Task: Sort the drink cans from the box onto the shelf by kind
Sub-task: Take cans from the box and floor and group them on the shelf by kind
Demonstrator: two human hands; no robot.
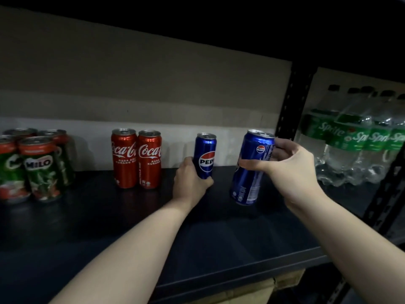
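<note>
1. We hold two Pepsi cans over the shelf (219, 238): left hand (190, 183) wrapped round the upright can (206, 156); right hand (291, 172) pinching the tilted can (252, 170).
2. Straighten the tilted one; set it just beside its twin — well apart from the Coke cans (137, 159).

- Dark shelf (92, 227), upright cans on it.
- Two Coca-Cola cans (137, 159) touch side by side.
- Milo cans (37, 165) cluster well left of them.
- Pepsi can (206, 155) stands right of them.

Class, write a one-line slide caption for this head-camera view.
Left hand and right hand each grip a Pepsi can beside Coca-Cola cans and Milo cans.
</note>
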